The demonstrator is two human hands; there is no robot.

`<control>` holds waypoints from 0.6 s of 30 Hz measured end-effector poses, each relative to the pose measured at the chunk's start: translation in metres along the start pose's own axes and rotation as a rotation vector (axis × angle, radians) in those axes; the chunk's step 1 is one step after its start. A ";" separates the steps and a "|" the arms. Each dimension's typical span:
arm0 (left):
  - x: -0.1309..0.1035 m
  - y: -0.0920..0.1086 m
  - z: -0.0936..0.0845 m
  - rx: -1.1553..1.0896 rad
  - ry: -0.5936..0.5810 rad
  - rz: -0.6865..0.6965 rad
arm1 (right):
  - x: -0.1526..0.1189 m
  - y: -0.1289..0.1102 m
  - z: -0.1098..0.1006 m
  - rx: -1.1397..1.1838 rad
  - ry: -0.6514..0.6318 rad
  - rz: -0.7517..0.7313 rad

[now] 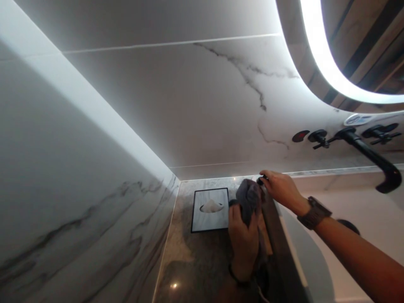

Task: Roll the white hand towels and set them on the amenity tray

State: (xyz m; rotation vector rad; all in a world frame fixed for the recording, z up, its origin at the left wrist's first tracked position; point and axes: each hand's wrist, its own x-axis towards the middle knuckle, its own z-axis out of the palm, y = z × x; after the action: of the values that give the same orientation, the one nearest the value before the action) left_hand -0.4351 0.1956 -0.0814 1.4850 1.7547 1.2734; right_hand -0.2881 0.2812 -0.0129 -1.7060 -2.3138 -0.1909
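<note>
A grey cloth [248,195] is bunched in my left hand [242,237], whose fingers are wrapped round it above the stone counter. My right hand [277,187], with a dark band on the wrist, reaches in from the right. Its fingers are pinched on a small black object [261,181] just right of the cloth; what the object is cannot be made out. A square tissue box [209,221] with a black edge and a white tissue showing stands on the counter, close to the left of my left hand.
A white basin [362,198] lies to the right, below a black wall spout [370,153] and black cross handles [320,138]. A lit round mirror [334,71] hangs above. Marbled walls meet behind the grey counter [189,252].
</note>
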 end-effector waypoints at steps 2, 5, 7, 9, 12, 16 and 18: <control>0.033 -0.002 0.034 0.130 0.045 0.087 | -0.005 0.008 -0.025 -0.028 0.066 0.006; 0.082 -0.024 0.089 0.319 -0.122 0.160 | -0.012 0.019 -0.048 -0.058 0.137 -0.019; 0.097 -0.042 0.116 0.354 -0.269 0.203 | -0.015 0.025 -0.053 -0.062 0.178 -0.022; 0.089 -0.057 0.126 0.360 -0.349 0.245 | -0.014 0.028 -0.053 -0.056 0.197 -0.016; 0.030 -0.083 0.113 0.386 -0.426 0.289 | -0.008 0.025 -0.048 -0.042 0.158 -0.025; -0.097 -0.150 0.060 0.493 -0.565 0.463 | 0.000 0.008 -0.029 -0.015 0.013 -0.090; -0.148 -0.189 0.023 0.566 -0.588 0.457 | -0.003 -0.001 -0.012 -0.005 -0.083 -0.125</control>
State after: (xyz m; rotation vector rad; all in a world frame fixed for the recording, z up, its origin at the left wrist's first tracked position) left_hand -0.4636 0.0702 -0.2851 2.3808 1.4656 0.4094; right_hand -0.2868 0.2754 -0.0026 -1.6012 -2.4840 -0.1517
